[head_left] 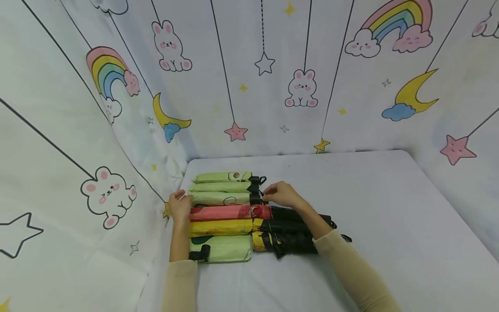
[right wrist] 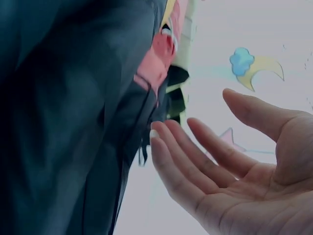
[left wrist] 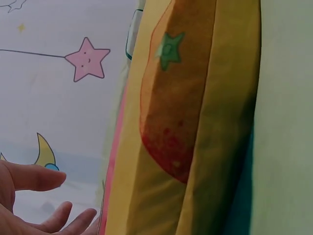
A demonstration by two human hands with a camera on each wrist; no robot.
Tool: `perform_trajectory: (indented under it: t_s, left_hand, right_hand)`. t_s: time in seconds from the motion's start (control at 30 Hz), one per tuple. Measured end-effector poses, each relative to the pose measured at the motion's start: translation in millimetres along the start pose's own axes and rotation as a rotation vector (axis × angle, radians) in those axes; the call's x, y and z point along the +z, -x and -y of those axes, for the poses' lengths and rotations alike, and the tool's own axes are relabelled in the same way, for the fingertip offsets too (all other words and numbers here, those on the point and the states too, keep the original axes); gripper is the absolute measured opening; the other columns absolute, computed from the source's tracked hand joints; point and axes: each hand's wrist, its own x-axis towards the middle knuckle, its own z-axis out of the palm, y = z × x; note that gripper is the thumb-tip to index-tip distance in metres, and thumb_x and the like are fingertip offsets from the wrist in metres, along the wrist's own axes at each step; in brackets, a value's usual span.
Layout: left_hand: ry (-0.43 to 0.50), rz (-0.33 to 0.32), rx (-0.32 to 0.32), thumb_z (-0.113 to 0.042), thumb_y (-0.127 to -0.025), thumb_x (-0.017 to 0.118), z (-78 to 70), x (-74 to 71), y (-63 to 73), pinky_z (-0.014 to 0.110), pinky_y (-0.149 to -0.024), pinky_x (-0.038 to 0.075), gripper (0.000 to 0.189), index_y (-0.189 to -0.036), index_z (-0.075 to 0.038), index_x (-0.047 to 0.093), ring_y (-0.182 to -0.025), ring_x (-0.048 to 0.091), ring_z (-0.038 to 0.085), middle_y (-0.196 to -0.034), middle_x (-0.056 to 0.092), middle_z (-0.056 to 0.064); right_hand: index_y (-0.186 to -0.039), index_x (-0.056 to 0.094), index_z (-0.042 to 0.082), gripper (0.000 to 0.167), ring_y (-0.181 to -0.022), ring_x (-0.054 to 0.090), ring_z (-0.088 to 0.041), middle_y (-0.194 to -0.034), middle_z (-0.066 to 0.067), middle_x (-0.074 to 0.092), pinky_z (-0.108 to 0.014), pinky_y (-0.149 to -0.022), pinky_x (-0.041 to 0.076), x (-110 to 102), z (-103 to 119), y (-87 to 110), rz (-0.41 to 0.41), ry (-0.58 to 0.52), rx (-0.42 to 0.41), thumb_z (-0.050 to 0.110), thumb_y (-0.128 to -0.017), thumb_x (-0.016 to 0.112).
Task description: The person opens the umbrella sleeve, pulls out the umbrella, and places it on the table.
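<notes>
Several long, flat-folded fabric bundles with fruit prints lie stacked in a row. At the far side are three light green bundles (head_left: pixel 222 187) with black ends and loops. In front of them come a red bundle (head_left: pixel 230 212), a yellow bundle (head_left: pixel 222 228) and a wider green bundle (head_left: pixel 230 249). My left hand (head_left: pixel 180 207) is at the left ends of the nearest light green and red bundles, thumb and fingers apart. My right hand (head_left: pixel 284 195) hovers by the black ends of the green bundles, its fingers loosely bent with nothing between them in the right wrist view.
Black fabric parts (head_left: pixel 296 240) extend rightward from the red and yellow bundles, under my right forearm. A black strap (head_left: pixel 200 253) lies on the front green bundle. The white table (head_left: pixel 370 208) meets a printed cloth backdrop (head_left: pixel 253 108) behind and at the left.
</notes>
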Motion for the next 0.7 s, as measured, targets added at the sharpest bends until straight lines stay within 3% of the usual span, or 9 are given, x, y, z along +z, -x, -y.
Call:
perform_trajectory:
  t_s: [0.17,0.33,0.57,0.63,0.7]
  left_hand:
    - [-0.011,0.005,0.005,-0.001,-0.096,0.064,1.7,6.7,-4.6,0.035,-0.095,0.046,0.049,-0.142,0.006,0.048,-0.136,0.05,0.035,-0.146,0.051,0.022]
    - [-0.005,0.006,0.012,0.0,-0.097,0.064,-1.0,9.1,-4.7,0.027,-0.087,0.046,0.05,-0.143,0.008,0.046,-0.134,0.051,0.036,-0.145,0.052,0.023]
    - [-0.053,0.089,-0.012,-0.005,-0.099,0.063,-4.6,3.5,-12.0,0.036,-0.098,0.045,0.052,-0.146,0.006,0.044,-0.134,0.049,0.037,-0.148,0.049,0.023]
    - [-0.084,0.113,-0.01,-0.006,-0.1,0.062,-6.5,0.1,-14.4,0.041,-0.103,0.044,0.052,-0.147,0.006,0.043,-0.134,0.049,0.038,-0.147,0.049,0.023]
    - [-0.109,0.13,-0.001,-0.007,-0.1,0.062,-8.7,-3.0,-16.0,0.044,-0.106,0.043,0.053,-0.148,0.006,0.043,-0.134,0.048,0.039,-0.147,0.05,0.023]
  right_hand:
    - [-0.13,0.069,-0.004,0.041,-0.099,0.072,-0.026,-0.116,-0.013,0.074,-0.04,-0.083,0.062,12,3,-7.0,0.034,-0.011,-0.009,0.024,-0.1,0.071]
    - [-0.13,0.068,-0.007,0.04,-0.102,0.072,-0.029,-0.12,-0.019,0.073,-0.045,-0.088,0.062,22,6,-15.3,0.04,0.027,-0.003,0.021,-0.102,0.067]
    - [-0.131,0.068,-0.007,0.041,-0.109,0.069,-0.034,-0.131,-0.022,0.068,-0.049,-0.095,0.058,33,5,-21.9,0.015,0.081,0.054,0.022,-0.102,0.066]
    - [-0.129,0.069,-0.007,0.039,-0.095,0.068,-0.031,-0.124,-0.024,0.07,-0.046,-0.089,0.058,35,5,-21.8,0.021,0.069,0.056,0.022,-0.103,0.066]
    - [-0.12,0.072,-0.007,0.034,-0.078,0.062,-0.023,-0.105,-0.021,0.072,-0.041,-0.078,0.056,38,5,-21.5,0.025,0.065,0.052,0.022,-0.104,0.065]
